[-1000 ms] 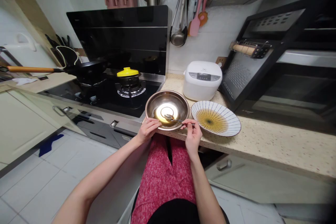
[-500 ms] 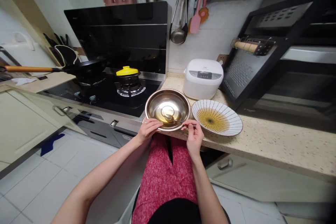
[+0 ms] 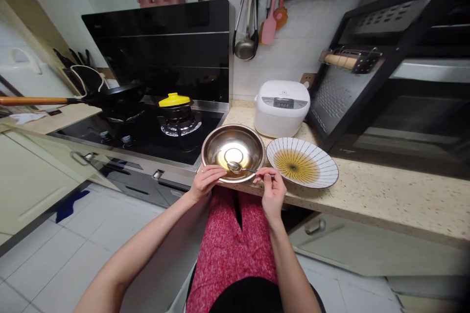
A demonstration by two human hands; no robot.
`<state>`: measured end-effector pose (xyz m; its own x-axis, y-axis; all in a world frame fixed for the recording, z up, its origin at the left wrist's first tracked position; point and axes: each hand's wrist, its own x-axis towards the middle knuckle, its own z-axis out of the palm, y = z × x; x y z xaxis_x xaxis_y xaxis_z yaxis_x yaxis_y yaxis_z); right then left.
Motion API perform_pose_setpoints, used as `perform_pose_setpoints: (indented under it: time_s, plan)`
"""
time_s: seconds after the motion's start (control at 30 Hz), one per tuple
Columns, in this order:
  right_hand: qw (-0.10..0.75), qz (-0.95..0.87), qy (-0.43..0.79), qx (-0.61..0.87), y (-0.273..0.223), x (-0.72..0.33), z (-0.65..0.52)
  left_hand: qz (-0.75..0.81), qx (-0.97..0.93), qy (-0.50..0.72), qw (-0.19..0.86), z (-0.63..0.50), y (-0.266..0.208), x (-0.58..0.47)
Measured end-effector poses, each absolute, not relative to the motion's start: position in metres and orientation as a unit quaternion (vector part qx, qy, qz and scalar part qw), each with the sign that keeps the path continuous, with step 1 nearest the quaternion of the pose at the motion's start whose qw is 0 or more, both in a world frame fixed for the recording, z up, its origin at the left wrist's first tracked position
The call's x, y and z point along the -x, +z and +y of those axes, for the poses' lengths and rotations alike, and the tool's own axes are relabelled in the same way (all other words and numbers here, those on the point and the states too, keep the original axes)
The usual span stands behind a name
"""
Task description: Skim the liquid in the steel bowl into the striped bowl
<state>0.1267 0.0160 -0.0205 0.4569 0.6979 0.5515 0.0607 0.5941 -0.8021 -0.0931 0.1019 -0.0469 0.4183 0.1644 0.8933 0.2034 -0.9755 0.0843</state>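
Note:
A shiny metal bowl (image 3: 253, 139) stands at the counter's front edge with a little yellowish liquid in its bottom. My left hand (image 3: 206, 181) grips its near-left rim, fingers over the edge and the thumb hidden. Between the thumb and fingers of my right hand (image 3: 272, 190) is the handle of a metal spoon (image 3: 234, 167). The spoon's head is low inside the bowl, tilted, close to my left fingertips. Just right of the bowl is a striped white plate (image 3: 326, 171) holding a pool of brownish-yellow liquid.
Behind the plate is a white rice cooker (image 3: 282, 120). A gas stove (image 3: 147, 146) on the left carries a small pot with a yellow lid (image 3: 174, 100) and a black wok (image 3: 119, 98). A dark oven (image 3: 422, 117) occupies the right. Utensils hang on the wall.
The spoon's head has shifted slightly to the left within the bowl. Both hands keep their holds. The whole view has moved a little.

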Motion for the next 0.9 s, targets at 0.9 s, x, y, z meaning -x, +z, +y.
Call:
perform_pose_setpoints:
  time_s: [0.9]
  plan:
    - [0.769,-0.458,0.217,0.39,-0.0165,-0.1279,0.0126,-0.113,0.83,-0.546,0.008,0.0983,-0.039,0.0868]
